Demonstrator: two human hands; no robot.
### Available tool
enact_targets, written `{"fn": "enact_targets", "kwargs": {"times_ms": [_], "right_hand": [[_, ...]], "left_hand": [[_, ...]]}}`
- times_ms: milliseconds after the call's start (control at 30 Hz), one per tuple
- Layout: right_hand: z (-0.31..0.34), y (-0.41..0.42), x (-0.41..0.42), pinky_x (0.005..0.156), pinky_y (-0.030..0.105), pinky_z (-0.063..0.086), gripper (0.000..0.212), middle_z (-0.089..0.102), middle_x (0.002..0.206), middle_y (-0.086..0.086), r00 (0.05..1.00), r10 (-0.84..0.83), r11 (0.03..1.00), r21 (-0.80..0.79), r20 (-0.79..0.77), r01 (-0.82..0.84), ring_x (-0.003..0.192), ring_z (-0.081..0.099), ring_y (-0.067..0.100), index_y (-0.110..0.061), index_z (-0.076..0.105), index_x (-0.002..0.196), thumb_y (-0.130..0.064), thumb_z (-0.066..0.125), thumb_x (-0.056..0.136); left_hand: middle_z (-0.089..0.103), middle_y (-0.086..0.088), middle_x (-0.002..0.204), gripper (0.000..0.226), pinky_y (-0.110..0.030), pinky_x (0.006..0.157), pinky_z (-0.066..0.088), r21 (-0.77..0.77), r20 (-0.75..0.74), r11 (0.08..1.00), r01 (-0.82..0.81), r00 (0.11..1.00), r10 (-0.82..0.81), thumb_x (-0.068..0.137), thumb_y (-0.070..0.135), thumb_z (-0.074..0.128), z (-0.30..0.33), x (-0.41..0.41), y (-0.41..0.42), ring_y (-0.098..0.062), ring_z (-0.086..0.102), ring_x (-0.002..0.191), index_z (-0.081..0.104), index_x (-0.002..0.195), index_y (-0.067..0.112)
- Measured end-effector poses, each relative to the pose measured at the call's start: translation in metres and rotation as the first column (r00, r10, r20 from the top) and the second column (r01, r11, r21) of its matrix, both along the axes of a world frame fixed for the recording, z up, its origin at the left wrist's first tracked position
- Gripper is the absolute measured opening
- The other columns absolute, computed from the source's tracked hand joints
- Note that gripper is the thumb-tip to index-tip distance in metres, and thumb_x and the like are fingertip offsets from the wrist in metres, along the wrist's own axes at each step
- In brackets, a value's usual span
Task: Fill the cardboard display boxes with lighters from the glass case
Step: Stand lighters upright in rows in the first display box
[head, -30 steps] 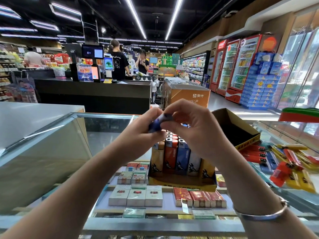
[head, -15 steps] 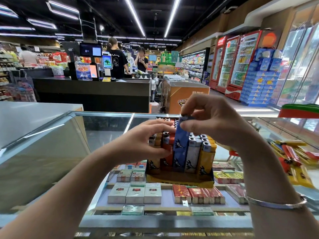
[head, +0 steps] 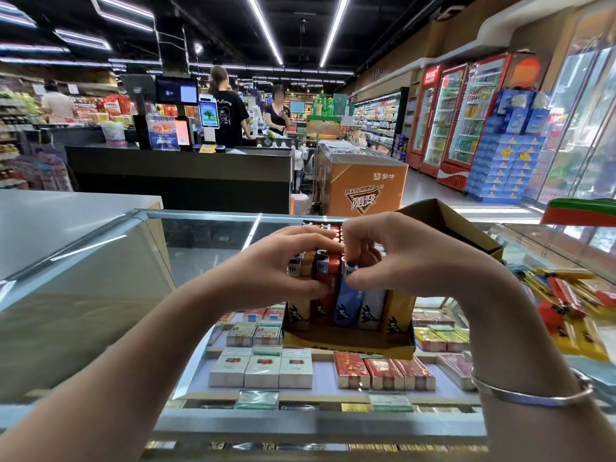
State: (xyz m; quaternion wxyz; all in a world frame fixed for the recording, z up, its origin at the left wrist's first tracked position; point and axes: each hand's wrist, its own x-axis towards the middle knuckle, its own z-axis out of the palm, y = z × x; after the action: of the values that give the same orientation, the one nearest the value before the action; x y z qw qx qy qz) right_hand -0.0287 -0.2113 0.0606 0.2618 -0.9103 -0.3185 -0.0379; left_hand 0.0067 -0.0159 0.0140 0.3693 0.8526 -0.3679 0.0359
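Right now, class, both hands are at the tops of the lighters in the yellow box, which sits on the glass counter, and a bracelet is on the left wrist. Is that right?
One slip: the bracelet is on the right wrist, not the left. The head view shows it. The rest holds: left hand and right hand are at the lighters in the yellow box on the glass counter.

My glass case (head: 206, 228) carries everything here, its flat top pane running across in front of me. Standing on that pane is the yellow cardboard display box (head: 346, 343), upright, with lighters in a row inside. Just behind it to the right sits a second cardboard box (head: 466, 228), tilted, its dark inside showing. Farther right on the glass lies a loose heap of yellow and red lighters (head: 573, 305), some overlapping.
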Motion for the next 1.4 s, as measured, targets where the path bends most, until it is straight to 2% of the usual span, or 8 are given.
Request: {"fn": "enact_targets", "kwargs": {"times_ms": [267, 500, 633, 800, 900, 1067, 1233, 1400], "right_hand": [[-0.001, 0.003, 0.001, 0.051, 0.013, 0.036, 0.015, 0.052, 0.066, -0.005, 0.996, -0.068, 0.992, -0.106, 0.054, 0.073, 0.056, 0.044, 0.003, -0.021, 0.059, 0.069, -0.018, 0.073, 0.074], [-0.006, 0.003, 0.005, 0.059, 0.022, 0.022, 0.023, 0.044, 0.069, -0.011, 0.988, -0.095, 0.97, -0.211, 0.117, 0.119, 0.067, 0.039, 0.003, -0.028, 0.05, 0.069, -0.028, 0.071, 0.078], [-0.004, -0.005, 0.01, 0.05, 0.015, 0.033, 0.019, 0.045, 0.065, -0.007, 0.999, -0.045, 0.999, 0.02, 0.021, 0.045, 0.054, 0.038, 0.002, -0.026, 0.053, 0.074, -0.036, 0.069, 0.078], [-0.012, -0.033, 0.036, 0.052, 0.024, 0.038, 0.024, 0.053, 0.072, 0.0, 0.817, -0.546, 0.833, 0.229, 0.185, 0.504, 0.062, 0.048, 0.009, -0.017, 0.049, 0.081, -0.038, 0.054, 0.091], [-0.021, -0.042, 0.046, 0.048, 0.028, 0.047, 0.042, 0.058, 0.086, 0.007, 0.707, -0.7, 0.705, 0.061, -0.099, 0.706, 0.065, 0.06, 0.019, -0.013, 0.045, 0.109, -0.051, 0.042, 0.093], [-0.028, -0.038, 0.056, 0.045, 0.033, 0.053, 0.061, 0.061, 0.104, 0.018, 0.658, -0.529, 0.755, 0.056, -0.536, 0.653, 0.073, 0.067, 0.031, -0.012, 0.042, 0.123, -0.063, 0.031, 0.09], [-0.029, -0.041, 0.057, 0.053, 0.034, 0.056, 0.038, 0.069, 0.093, 0.015, 0.649, -0.413, 0.782, 0.117, -0.638, 0.612, 0.067, 0.07, 0.027, -0.017, 0.059, 0.099, -0.05, 0.041, 0.091], [-0.032, -0.03, 0.059, 0.048, 0.028, 0.053, 0.031, 0.066, 0.098, 0.015, 0.688, -0.373, 0.747, 0.238, -0.622, 0.62, 0.059, 0.067, 0.023, -0.016, 0.057, 0.103, -0.042, 0.046, 0.09]], "left_hand": [[0.042, 0.024, 0.13, 0.05, -0.025, 0.101, 0.039, -0.004, -0.011, 1.0, 0.016, 1.0, -0.016, 0.078, 0.019, 0.072, -0.001, 0.001, 0.001, 0.01, 0.036, 0.121, 0.052, 0.112, 0.048], [0.042, 0.021, 0.13, 0.047, -0.035, 0.099, 0.045, -0.01, -0.04, 1.0, 0.015, 0.999, -0.015, 0.078, 0.02, 0.072, -0.002, 0.002, 0.001, 0.005, 0.039, 0.12, 0.054, 0.115, 0.042], [0.04, 0.022, 0.135, 0.049, -0.04, 0.105, 0.039, -0.031, -0.053, 0.999, 0.032, 0.998, -0.033, 0.077, 0.032, 0.073, -0.003, 0.004, 0.002, 0.005, 0.036, 0.125, 0.053, 0.119, 0.044], [0.014, 0.02, 0.15, 0.073, -0.034, 0.107, 0.035, -0.12, -0.209, 0.992, -0.046, 0.978, 0.02, 0.067, 0.05, 0.071, -0.001, 0.005, 0.0, -0.001, 0.025, 0.134, 0.031, 0.128, 0.056], [0.018, 0.005, 0.152, 0.099, -0.006, 0.087, 0.039, -0.139, -0.342, 0.987, -0.08, 0.939, 0.028, 0.067, 0.058, 0.072, 0.001, 0.007, 0.0, 0.011, 0.038, 0.114, 0.009, 0.142, 0.045], [0.029, -0.006, 0.151, 0.111, -0.037, 0.094, 0.046, -0.15, -0.554, 0.962, -0.227, 0.825, 0.108, 0.054, 0.073, 0.066, -0.005, 0.01, -0.006, -0.023, 0.046, 0.123, 0.005, 0.143, 0.045], [0.054, -0.007, 0.131, 0.114, -0.045, 0.101, 0.041, -0.194, -0.623, 0.936, -0.293, 0.774, 0.113, 0.048, 0.068, 0.074, -0.013, 0.017, -0.009, -0.023, 0.056, 0.113, 0.019, 0.143, 0.038], [0.065, -0.003, 0.108, 0.064, -0.033, 0.075, 0.054, -0.169, -0.625, 0.921, -0.35, 0.761, 0.175, 0.072, 0.047, 0.068, -0.009, 0.02, -0.008, -0.017, 0.065, 0.092, 0.038, 0.127, 0.03]]}}
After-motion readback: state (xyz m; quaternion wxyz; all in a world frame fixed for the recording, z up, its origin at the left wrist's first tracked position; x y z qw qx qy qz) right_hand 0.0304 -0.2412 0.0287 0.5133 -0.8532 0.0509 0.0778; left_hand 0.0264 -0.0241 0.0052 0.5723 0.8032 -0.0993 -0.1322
